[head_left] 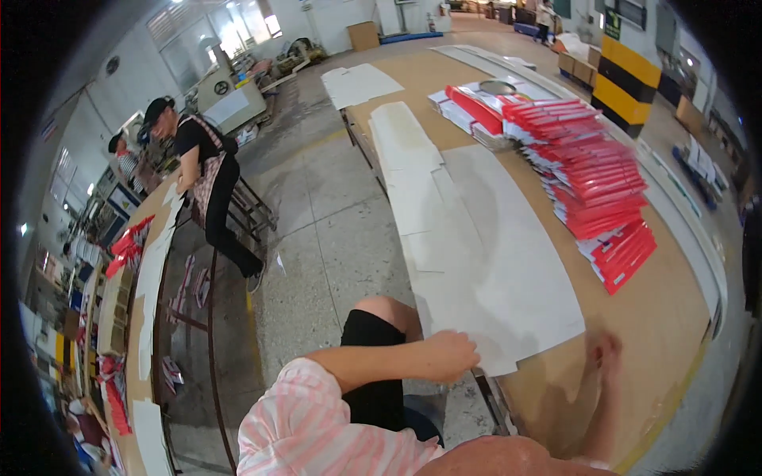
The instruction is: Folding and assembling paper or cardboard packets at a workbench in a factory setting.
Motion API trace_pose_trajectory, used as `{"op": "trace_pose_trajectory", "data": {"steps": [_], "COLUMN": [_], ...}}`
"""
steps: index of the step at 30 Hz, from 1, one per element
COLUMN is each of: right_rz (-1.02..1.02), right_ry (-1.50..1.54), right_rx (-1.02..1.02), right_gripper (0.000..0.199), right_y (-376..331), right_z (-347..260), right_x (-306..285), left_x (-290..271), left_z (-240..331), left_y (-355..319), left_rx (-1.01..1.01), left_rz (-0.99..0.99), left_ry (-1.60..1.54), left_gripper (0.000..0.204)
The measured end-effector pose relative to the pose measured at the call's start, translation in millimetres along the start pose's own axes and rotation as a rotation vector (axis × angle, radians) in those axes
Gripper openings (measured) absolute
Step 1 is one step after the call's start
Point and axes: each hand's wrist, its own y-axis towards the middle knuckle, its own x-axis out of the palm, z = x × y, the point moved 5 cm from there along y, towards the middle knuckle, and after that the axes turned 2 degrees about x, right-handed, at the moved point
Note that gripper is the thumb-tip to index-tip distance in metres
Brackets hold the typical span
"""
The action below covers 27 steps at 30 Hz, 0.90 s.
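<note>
Bare tan tabletop (548, 408) gives the R hand (606, 351) open room at the nr end. Narrow bare strip runs fwd btwn white sheets (516, 262) & fanned red packets (587, 170). Packet pile blocks fwd-R; pale rail (692, 234) bounds the R edge. Sheets lie flat, so low obst. fwd of L hand (451, 355). Bent knee (389, 311) crowds the tbl's L edge; floor (317, 238) gap opens beyond.
</note>
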Motion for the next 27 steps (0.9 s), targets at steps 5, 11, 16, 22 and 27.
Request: {"op": "trace_pose_trajectory", "data": {"steps": [5,11,16,22,27], "right_rz": [0.316,0.386,0.308,0.314,0.502], "right_ry": [-0.624,-0.640,-0.482,-0.459,-0.603], "right_rx": [-0.711,-0.980,-0.824,-0.761,-0.539], "right_gripper": [0.036,0.043,0.040,0.020,0.026], "right_y": [-229,-299,-336,-376,-378], "right_z": [-128,-100,-44,-8,28], "right_x": [76,112,25,-13,-20], "left_x": [-94,-23,-24,35,27], "left_z": [52,126,47,30,35], "left_y": [-26,-8,-10,58,107], "left_rx": [0.265,0.593,0.517,0.428,0.539], "left_rz": [0.775,0.308,0.480,0.413,0.246], "left_ry": [0.275,0.037,0.038,0.276,-0.143], "left_gripper": [0.024,0.029,0.036,0.015,0.024]}}
